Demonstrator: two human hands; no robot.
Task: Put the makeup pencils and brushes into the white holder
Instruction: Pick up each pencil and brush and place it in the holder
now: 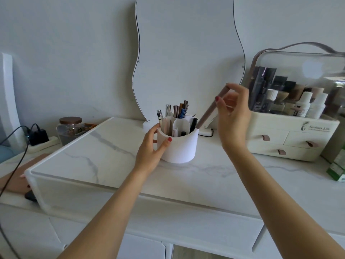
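Head view has your right hand (232,111) up and to the right of the holder (177,144), thumb and fingertips pinching a long taupe pencil (210,111) near its top, the other fingers loosely spread. The pencil slants down-left, its lower tip just at the holder's right rim. Your left hand (151,148) curls around the holder's left wall, thumb on the front, steadying it. To finish this step well, I'd say: keep that left grip firm, tip the pencil more upright, aim for a free gap on the holder's right side, and let go only once the tip is well inside. Counted: one holder, one pencil in hand, roughly a dozen pencils and brushes already standing inside, too crowded for an exact count. None lie loose near the holder.
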